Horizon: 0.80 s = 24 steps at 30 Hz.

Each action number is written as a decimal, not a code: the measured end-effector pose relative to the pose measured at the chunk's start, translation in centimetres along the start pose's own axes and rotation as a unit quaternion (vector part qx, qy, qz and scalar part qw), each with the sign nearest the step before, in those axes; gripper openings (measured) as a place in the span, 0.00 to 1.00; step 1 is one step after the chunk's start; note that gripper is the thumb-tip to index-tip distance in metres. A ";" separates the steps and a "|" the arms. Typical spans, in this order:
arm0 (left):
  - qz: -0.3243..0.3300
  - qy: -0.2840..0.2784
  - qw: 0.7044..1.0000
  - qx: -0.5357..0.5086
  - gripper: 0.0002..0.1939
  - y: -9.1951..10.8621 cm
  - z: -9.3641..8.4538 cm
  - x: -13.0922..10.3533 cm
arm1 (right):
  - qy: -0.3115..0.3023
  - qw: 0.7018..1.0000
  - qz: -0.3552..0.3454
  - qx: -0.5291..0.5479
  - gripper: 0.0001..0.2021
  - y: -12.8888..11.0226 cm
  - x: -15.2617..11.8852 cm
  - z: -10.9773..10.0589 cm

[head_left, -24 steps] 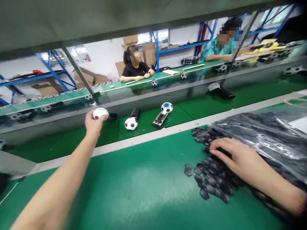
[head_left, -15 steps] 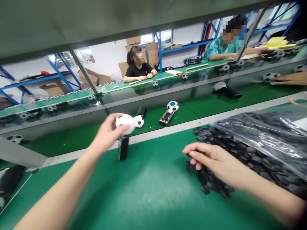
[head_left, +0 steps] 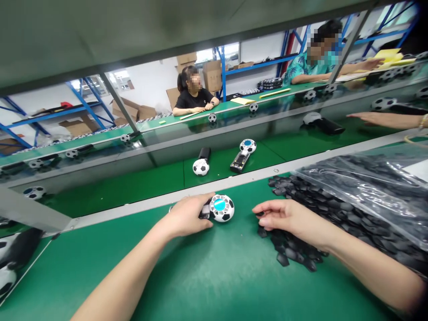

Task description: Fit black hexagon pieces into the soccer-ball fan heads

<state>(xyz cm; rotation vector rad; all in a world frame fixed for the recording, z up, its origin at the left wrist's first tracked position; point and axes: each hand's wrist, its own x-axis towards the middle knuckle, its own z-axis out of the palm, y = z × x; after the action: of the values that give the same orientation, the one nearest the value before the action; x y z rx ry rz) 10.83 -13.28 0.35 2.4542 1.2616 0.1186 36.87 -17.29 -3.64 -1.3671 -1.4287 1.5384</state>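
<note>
My left hand is wrapped over the handle of a soccer-ball device just above the green worktable. Its round white head with black patches and a blue disc faces up and points right; the handle is mostly hidden under my fingers. My right hand pinches a small black plastic piece between thumb and fingers, only partly showing. Under and beside that hand lies a pile of similar flat black pieces, spreading back to the right.
A clear plastic bag covers part of the pile. Beyond a metal rail, a green conveyor carries more devices, one with an open handle. A co-worker's hand reaches in at right. Two people sit across.
My left hand has moved right and down; the device, earlier hanging handle-down, now lies level with its blue disc up. My right hand stays almost in place. The co-worker's hand has left a device.
</note>
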 end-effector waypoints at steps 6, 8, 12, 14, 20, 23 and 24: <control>0.001 0.017 0.995 0.102 0.31 2.2 0.6 -2.2 | 0.095 0.948 -0.188 -0.241 0.09 -0.3 -0.5 0.6; 0.008 -0.024 0.998 0.060 0.32 2.8 0.3 -2.9 | 0.130 0.927 -0.212 -0.282 0.09 -0.6 -0.7 0.6; 0.024 -0.100 0.995 -0.014 0.27 2.8 -0.2 -3.6 | 0.145 0.920 -0.209 -0.297 0.11 -0.9 -0.9 0.6; 0.018 -0.096 0.995 -0.024 0.24 2.6 0.2 -3.2 | 0.132 0.932 -0.185 -0.281 0.10 -0.8 -0.9 0.7; -0.033 0.014 0.999 -0.013 0.31 2.7 2.5 -0.5 | 0.103 0.968 -0.113 -0.200 0.07 -0.5 -1.0 1.2; -0.034 0.004 0.999 -0.005 0.35 3.2 2.8 0.1 | 0.099 0.969 -0.126 -0.187 0.06 -0.5 -1.0 1.2; -0.035 -0.002 0.999 -0.004 0.35 3.5 2.8 0.2 | 0.101 0.966 -0.141 -0.192 0.05 -0.6 -1.0 1.3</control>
<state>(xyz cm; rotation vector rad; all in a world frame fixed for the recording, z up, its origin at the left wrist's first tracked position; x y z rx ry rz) 14.26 -15.80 -1.01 2.3994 1.3399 0.0998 35.84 -18.45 -2.98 -1.4131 -1.7622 0.9448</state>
